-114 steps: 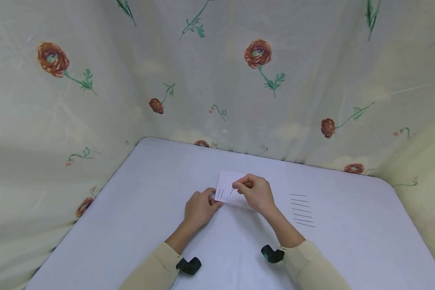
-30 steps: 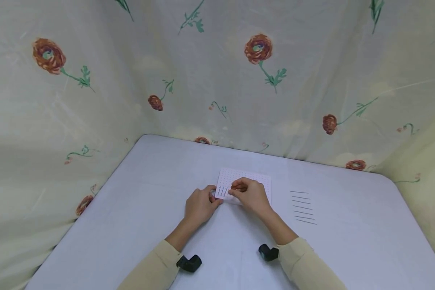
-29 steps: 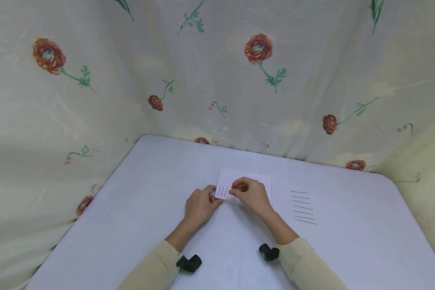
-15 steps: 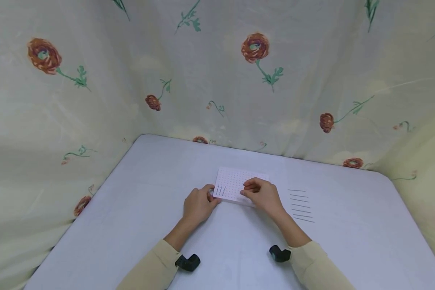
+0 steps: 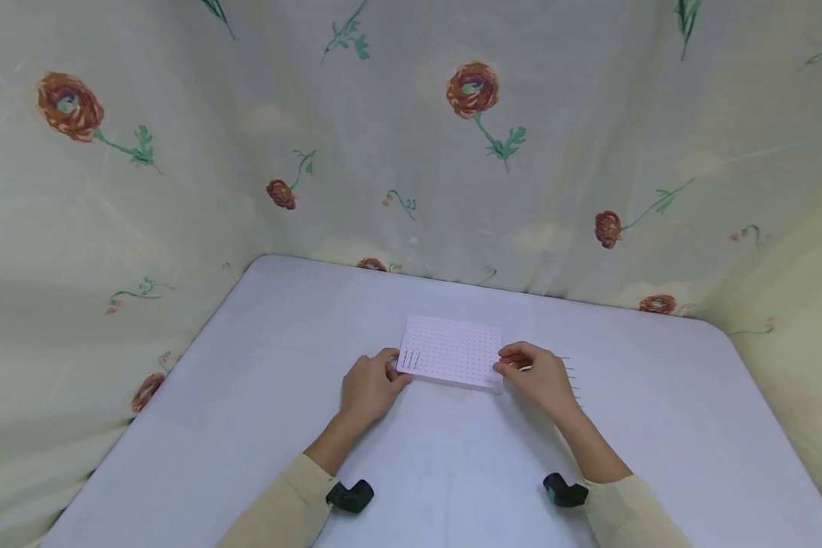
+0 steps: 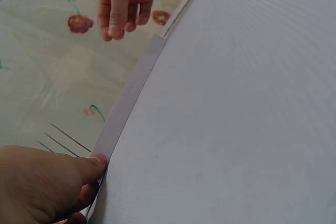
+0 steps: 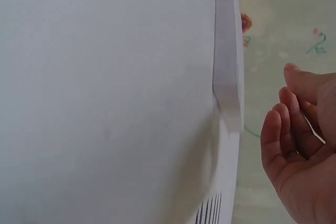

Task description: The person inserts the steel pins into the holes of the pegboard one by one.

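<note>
A white board [image 5: 455,350] with rows of small holes lies on the table. Three thin dark sticks [image 5: 409,358] stand in holes at its left end. My left hand [image 5: 370,388] grips the board's near left corner, and the left wrist view has its thumb [image 6: 94,167] pressed on the side face. At the right end of the board hovers my right hand [image 5: 537,377]. Its fingers curl loosely, and the right wrist view shows nothing between thumb and fingertips. Several more sticks [image 7: 210,211] lie in a row on the table, partly hidden behind the right hand in the head view.
The white-covered table [image 5: 356,304] has rounded far corners. A pale curtain [image 5: 356,137] with printed red flowers hangs around its back and sides. Both wrists carry a black camera, the left camera [image 5: 352,496] and the right camera [image 5: 565,491].
My right hand earlier held a stick over the board; it has let go and moved right to the board's right end. A third stick now stands in the board. The left hand keeps its grip.
</note>
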Action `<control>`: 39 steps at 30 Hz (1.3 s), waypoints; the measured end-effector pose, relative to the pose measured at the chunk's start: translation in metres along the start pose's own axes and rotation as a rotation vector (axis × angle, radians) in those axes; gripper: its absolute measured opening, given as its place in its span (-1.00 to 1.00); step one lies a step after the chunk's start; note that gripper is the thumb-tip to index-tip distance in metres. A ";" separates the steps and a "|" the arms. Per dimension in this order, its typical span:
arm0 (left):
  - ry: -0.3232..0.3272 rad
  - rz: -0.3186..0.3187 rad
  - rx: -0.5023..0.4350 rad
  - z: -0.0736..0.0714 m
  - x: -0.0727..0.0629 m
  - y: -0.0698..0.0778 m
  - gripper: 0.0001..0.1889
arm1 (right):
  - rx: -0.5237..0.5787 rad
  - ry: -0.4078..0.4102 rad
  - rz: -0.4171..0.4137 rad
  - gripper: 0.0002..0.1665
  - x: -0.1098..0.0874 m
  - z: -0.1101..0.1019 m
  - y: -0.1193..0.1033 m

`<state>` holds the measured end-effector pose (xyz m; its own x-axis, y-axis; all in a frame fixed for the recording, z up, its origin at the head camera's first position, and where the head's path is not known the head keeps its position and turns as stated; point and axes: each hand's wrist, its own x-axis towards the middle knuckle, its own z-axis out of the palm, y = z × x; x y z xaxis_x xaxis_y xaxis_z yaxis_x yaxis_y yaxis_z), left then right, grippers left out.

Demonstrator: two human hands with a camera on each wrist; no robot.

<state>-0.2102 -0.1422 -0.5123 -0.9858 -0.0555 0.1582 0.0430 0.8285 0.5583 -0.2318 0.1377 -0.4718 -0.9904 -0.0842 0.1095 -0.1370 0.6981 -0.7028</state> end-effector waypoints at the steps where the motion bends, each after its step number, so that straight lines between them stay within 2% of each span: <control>1: -0.001 -0.001 0.000 0.000 0.000 0.000 -0.50 | -0.009 0.003 0.005 -0.72 -0.001 -0.003 0.002; 8: -0.018 -0.001 -0.019 0.000 0.000 0.000 -0.49 | -0.046 0.017 0.031 -0.70 -0.013 -0.022 0.021; 17: -0.010 0.003 -0.006 0.000 0.001 0.000 -0.49 | -0.084 0.008 0.084 -0.65 -0.034 -0.050 0.045; 24: -0.016 -0.007 -0.005 0.000 0.001 0.001 -0.49 | -0.148 -0.046 0.123 -0.63 -0.046 -0.071 0.065; 30: -0.011 -0.008 -0.006 0.001 0.002 -0.001 -0.49 | -0.184 -0.097 0.195 -0.63 -0.051 -0.075 0.080; 39: -0.003 -0.002 -0.012 0.000 0.001 0.000 -0.49 | -0.197 -0.138 0.239 -0.59 -0.056 -0.084 0.087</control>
<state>-0.2108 -0.1426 -0.5122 -0.9864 -0.0552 0.1549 0.0433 0.8217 0.5683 -0.1872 0.2627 -0.4803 -0.9889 0.0121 -0.1481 0.0921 0.8324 -0.5465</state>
